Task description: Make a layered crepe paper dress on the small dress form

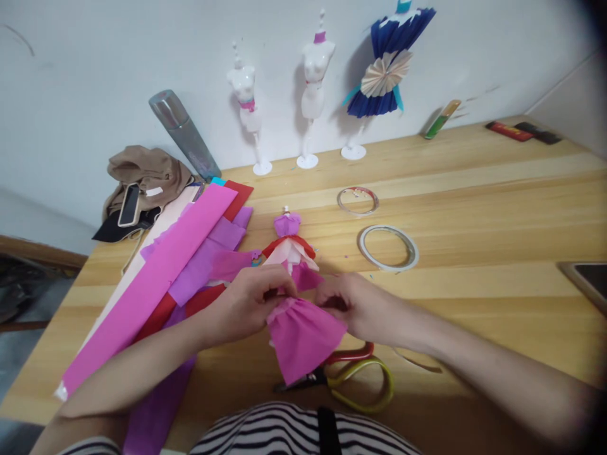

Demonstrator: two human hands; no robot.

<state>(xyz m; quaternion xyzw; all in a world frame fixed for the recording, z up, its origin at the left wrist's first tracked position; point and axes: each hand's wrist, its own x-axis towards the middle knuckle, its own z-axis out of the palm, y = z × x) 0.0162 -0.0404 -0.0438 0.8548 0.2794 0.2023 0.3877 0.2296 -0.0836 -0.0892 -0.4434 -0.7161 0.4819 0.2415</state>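
A small doll mannequin (288,235) lies on the wooden table (474,208), dressed in a purple paper top, a red and white layer and a gathered pink crepe paper skirt (303,338). My left hand (251,300) is closed, pinching the skirt's top edge at the doll's waist. My right hand (353,303) is closed too, gripping the right side of the skirt's waist. The skirt fans out toward me.
Pink, purple and red crepe paper sheets (156,278) lie at left. Scissors (355,376) with red and yellow handles rest under the skirt. Two tape rings (387,248) lie beyond. White mannequins (310,82), one in a blue paper dress (386,60), stand by the wall.
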